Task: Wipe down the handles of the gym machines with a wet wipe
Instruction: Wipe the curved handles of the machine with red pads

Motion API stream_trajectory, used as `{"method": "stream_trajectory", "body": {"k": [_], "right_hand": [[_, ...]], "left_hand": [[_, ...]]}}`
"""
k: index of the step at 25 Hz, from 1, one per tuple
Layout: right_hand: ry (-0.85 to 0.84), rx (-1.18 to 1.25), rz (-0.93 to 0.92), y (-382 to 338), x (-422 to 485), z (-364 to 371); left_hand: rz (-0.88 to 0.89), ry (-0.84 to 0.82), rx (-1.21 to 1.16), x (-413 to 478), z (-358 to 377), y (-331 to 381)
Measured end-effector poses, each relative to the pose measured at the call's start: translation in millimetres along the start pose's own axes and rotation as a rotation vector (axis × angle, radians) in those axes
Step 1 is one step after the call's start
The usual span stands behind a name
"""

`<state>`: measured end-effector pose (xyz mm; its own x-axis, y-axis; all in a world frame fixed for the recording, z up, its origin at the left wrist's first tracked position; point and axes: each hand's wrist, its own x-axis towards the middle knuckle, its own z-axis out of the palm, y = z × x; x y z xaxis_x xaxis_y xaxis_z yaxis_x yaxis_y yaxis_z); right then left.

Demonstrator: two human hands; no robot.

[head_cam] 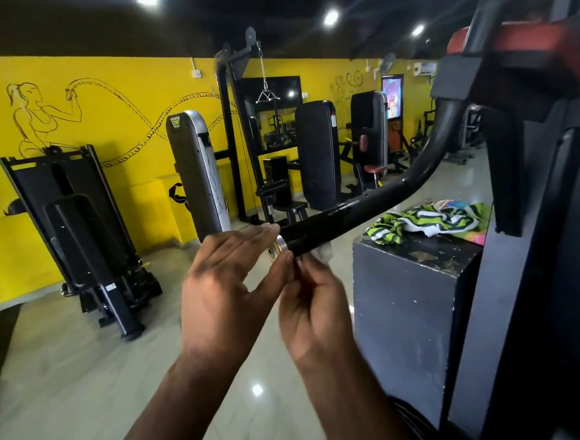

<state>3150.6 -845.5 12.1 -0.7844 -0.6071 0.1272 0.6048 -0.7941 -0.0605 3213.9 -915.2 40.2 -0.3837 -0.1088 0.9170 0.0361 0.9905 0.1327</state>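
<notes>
The machine's black handle (336, 221) lies on a slant. Its silver end cap (281, 243) is nearest the person, and the shaft climbs up and to the right toward the machine frame. Both hands are at that near end. The left hand (224, 286) is flat with straight fingers, its fingertips at the cap. The right hand (313, 307) is just beneath the grip, fingers curled on a pale, blurred scrap, most likely the wet wipe (324, 252). The right hand is better placed, so a wiping stroke would probably run up-right along the shaft.
</notes>
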Motion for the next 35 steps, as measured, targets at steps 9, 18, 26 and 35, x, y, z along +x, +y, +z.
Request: {"method": "stream_trajectory", "body": {"k": [9, 18, 26, 35], "right_hand": [[0.019, -0.976, -1.1, -7, -10, -16], [-0.836, -2.338, -0.808, -103, 24, 75], [-0.959, -2.514, -0.224, -97, 37, 130], [-0.918, -2.865, 0.033, -92, 53, 144]], "left_hand": [[0.019, 0.001, -0.02, -2, 0, -1], [0.02, 0.019, -0.039, -3, 1, -3], [0.004, 0.056, -0.089, -3, 2, -2], [-0.018, 0.047, -0.085, 2, 2, 2]]}}
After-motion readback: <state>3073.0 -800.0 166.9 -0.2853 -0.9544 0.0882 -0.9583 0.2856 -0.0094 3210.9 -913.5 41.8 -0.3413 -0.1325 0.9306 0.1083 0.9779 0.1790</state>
